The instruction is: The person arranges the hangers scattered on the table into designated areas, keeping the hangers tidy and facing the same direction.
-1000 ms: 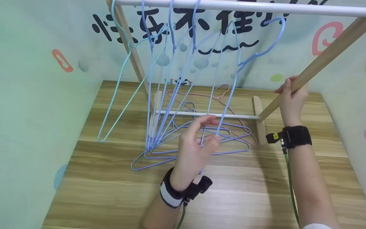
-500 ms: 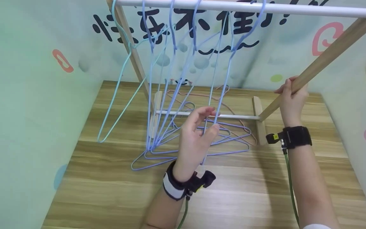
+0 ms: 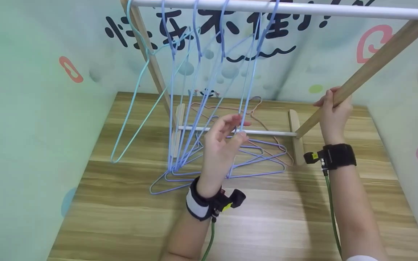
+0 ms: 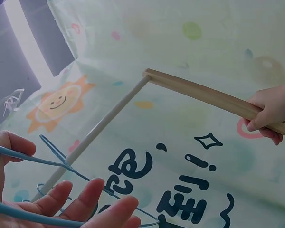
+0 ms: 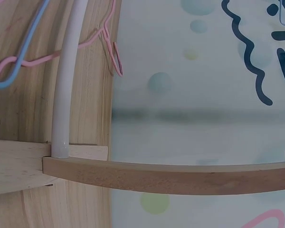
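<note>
My left hand [image 3: 216,145] holds a blue wire clothes hanger [image 3: 263,35] by its lower part, fingers and thumb loosely curled about the wire. The hanger's hook crosses the white top bar [image 3: 339,9] of a small clothes rack. In the left wrist view, hanger wires run past the thumb and over the curled fingers [image 4: 85,202]. Farther right, my right hand [image 3: 336,116] grips the rack's slanting wooden post [image 3: 383,54]. Just a fingertip of it shows at the right wrist view's edge. To the left, three more blue hangers [image 3: 199,50] and a teal hanger [image 3: 114,160] hang from the bar.
Below the rack, blue hangers [image 3: 258,174] and a pink hanger [image 5: 38,61] lie on the wood-grain table [image 3: 285,217]. A lower white bar [image 3: 274,132] joins the rack's feet. Printed backdrop walls [image 3: 31,145] stand close behind and at both sides.
My left hand has moved up and slightly left with the blue hanger. Its hook, earlier off the bar and farther right, now crosses the top bar. The right hand has stayed on the post.
</note>
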`<action>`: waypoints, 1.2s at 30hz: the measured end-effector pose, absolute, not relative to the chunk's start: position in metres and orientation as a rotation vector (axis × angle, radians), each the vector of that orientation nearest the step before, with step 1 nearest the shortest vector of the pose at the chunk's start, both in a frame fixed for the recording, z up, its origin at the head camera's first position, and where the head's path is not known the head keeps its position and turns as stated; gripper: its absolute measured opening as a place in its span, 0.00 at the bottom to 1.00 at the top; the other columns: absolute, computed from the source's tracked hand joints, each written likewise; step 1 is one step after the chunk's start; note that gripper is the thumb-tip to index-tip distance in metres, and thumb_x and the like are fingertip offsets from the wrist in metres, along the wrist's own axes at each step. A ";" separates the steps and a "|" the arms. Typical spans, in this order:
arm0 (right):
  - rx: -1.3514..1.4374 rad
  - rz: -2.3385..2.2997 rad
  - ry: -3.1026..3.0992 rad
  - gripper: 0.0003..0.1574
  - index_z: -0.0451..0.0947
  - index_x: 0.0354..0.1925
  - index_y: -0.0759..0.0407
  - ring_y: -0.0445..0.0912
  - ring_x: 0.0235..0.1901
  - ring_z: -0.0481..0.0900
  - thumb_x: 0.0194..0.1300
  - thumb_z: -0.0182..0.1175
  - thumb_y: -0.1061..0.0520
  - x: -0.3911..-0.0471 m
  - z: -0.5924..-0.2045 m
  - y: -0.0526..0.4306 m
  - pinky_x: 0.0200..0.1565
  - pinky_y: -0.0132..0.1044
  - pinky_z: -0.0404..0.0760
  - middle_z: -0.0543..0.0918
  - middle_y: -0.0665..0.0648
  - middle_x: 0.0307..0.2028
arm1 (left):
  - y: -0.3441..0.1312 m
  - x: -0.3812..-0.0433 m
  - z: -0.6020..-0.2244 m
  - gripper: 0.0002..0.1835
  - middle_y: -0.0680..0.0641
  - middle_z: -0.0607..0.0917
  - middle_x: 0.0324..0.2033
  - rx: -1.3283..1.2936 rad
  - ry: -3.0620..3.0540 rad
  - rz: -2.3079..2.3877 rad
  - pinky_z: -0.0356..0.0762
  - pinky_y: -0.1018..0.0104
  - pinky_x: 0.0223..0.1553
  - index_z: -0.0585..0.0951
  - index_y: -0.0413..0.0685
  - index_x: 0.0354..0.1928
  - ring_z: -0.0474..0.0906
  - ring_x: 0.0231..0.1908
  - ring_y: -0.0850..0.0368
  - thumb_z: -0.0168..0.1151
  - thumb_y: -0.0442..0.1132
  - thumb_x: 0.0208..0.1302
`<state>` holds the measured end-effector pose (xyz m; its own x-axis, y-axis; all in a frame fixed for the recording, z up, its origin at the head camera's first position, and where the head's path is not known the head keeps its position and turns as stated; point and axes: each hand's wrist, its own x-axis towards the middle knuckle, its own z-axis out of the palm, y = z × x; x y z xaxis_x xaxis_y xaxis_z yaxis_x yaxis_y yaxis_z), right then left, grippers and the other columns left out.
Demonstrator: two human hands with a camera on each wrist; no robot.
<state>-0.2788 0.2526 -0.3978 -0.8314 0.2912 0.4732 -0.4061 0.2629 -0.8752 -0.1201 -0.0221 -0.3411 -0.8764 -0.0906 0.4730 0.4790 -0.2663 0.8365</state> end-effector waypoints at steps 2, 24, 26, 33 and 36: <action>0.096 1.608 -1.982 0.15 0.65 0.42 0.59 0.52 0.25 0.77 0.65 0.49 0.49 -0.279 -0.398 0.253 0.35 0.35 0.73 0.75 0.63 0.24 | -0.022 -0.121 -0.342 0.17 0.33 0.77 0.39 -0.462 -1.617 -2.230 0.76 0.54 0.40 0.70 0.27 0.46 0.74 0.44 0.44 0.52 0.27 0.53; 0.092 1.588 -1.966 0.15 0.67 0.42 0.59 0.50 0.24 0.77 0.65 0.50 0.49 -0.284 -0.403 0.256 0.33 0.35 0.74 0.75 0.62 0.23 | -0.023 -0.129 -0.351 0.16 0.34 0.78 0.38 -0.391 -1.581 -2.381 0.76 0.50 0.39 0.68 0.25 0.47 0.76 0.42 0.46 0.50 0.26 0.56; 0.098 1.604 -1.955 0.15 0.66 0.42 0.59 0.50 0.23 0.77 0.64 0.51 0.49 -0.288 -0.407 0.259 0.33 0.35 0.74 0.75 0.62 0.23 | -0.023 -0.129 -0.352 0.16 0.34 0.78 0.38 -0.382 -1.581 -2.389 0.76 0.50 0.39 0.68 0.25 0.47 0.76 0.42 0.46 0.50 0.26 0.56; 0.104 1.577 -1.970 0.16 0.66 0.43 0.58 0.48 0.24 0.78 0.65 0.50 0.47 -0.297 -0.416 0.265 0.35 0.35 0.74 0.76 0.62 0.23 | -0.023 -0.131 -0.354 0.16 0.36 0.78 0.37 -0.343 -1.583 -2.400 0.77 0.53 0.37 0.68 0.25 0.46 0.76 0.42 0.45 0.51 0.28 0.56; 0.110 1.579 -1.963 0.17 0.66 0.42 0.58 0.48 0.23 0.78 0.64 0.50 0.47 -0.297 -0.417 0.265 0.34 0.35 0.74 0.75 0.62 0.23 | -0.023 -0.131 -0.355 0.17 0.35 0.78 0.37 -0.342 -1.579 -2.399 0.78 0.54 0.37 0.67 0.24 0.46 0.76 0.41 0.44 0.51 0.28 0.56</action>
<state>-0.2975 0.2647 -0.4168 -0.8105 0.3021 0.5019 -0.4254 0.2854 -0.8588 -0.1314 -0.0233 -0.3553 -0.9416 -0.0770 0.3277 0.3314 -0.3823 0.8626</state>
